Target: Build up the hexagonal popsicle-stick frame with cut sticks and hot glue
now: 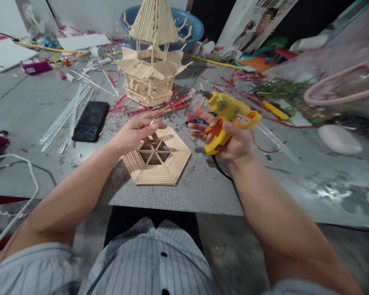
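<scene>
My right hand (233,141) holds a yellow hot glue gun (230,110) by its handle, the orange trigger near my spread fingers and the nozzle pointing up and left. My left hand (140,130) hovers over the far edge of a hexagonal frame (155,179) made of thin wooden sticks; its fingers are apart and loosely bent, and I see nothing held. Spokes cross the open middle of this frame, which lies flat near the table's front edge. Behind it stands a tiered pagoda model (152,67) of similar sticks.
Left of the pagoda lie a black phone (90,121) and clear glue sticks (66,110). A blue basin (192,26) stands behind it. On the right are a yellow cutter (276,110), a white oval object (340,138) and a pink-rimmed basket (310,96). Red-and-clear scraps litter the grey table (197,194).
</scene>
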`<state>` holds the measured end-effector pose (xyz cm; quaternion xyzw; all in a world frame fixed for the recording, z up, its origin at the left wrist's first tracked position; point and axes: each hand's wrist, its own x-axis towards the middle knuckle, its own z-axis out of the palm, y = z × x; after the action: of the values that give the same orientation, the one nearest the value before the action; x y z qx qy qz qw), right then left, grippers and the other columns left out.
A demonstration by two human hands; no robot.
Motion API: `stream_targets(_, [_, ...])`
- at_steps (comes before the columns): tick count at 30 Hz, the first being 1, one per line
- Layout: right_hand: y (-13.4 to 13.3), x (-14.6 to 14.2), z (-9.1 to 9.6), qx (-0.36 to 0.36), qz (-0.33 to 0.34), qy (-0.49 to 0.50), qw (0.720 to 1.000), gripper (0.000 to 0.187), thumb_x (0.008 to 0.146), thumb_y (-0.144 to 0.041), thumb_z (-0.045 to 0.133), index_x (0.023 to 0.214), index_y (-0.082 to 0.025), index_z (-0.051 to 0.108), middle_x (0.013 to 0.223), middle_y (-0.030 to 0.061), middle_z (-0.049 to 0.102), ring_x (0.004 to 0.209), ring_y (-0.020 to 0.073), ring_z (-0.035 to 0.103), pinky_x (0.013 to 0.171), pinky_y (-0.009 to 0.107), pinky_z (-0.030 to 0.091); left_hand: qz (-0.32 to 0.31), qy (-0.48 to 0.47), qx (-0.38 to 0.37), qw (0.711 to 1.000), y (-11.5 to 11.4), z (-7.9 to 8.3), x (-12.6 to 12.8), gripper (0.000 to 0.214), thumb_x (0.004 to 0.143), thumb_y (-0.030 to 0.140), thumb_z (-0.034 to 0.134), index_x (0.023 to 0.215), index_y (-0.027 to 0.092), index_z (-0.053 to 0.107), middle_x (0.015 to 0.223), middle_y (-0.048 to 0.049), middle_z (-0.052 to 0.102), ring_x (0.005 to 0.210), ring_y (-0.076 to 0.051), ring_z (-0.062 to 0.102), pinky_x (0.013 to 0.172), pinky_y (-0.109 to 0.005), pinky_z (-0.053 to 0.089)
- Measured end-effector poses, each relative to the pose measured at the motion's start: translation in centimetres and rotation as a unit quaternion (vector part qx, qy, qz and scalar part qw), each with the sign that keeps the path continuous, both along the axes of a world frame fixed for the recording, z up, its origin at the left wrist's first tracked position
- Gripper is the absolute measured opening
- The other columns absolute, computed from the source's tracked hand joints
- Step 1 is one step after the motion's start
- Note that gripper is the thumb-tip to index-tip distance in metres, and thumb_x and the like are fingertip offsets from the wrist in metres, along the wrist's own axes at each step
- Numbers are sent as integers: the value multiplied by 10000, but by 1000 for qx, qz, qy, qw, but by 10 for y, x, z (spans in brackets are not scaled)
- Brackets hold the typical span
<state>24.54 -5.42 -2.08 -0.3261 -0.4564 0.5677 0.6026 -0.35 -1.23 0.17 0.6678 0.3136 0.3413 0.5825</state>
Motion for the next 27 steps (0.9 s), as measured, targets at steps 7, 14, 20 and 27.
stream_targets(7, [-7,-10,-5,-20,113,-39,993,275,645,-512,725,731,-252,701,1179,21,656,832,181,673,806,367,549,-132,5,95,987,-8,-3,6,315,838,455,618,873,174,755,1487,-83,443,1447,-330,246,879,-325,541])
stream_targets(14, [-2,-9,-10,2,89,-94,992,378,633,-613,679,741,-260,598,1037,32,686,766,190,660,727,413,560,-116,13,29,993,-16,-5,13,333,830,449,630,1038,210,730,1310,-109,618,1113,-191,637,853,-263,534])
stream_targets(20, [8,5,-8,-6,-14,-25,1000,319,677,-568,687,757,-266,621,1044,-9,702,578,106,610,561,299,558,247,-147,-11,958,22,0,-5,134,863,347,623,948,272,694,1056,13,695,982,-79,630,765,-184,498])
stream_targets(27, [15,12,-7,-61,-76,-27,995,461,620,-683,678,786,-258,610,911,2,722,450,109,542,480,314,521,473,-129,-70,869,45,15,-38,383,936,468,490,1289,321,460,928,76,585,809,-52,529,688,-177,439])
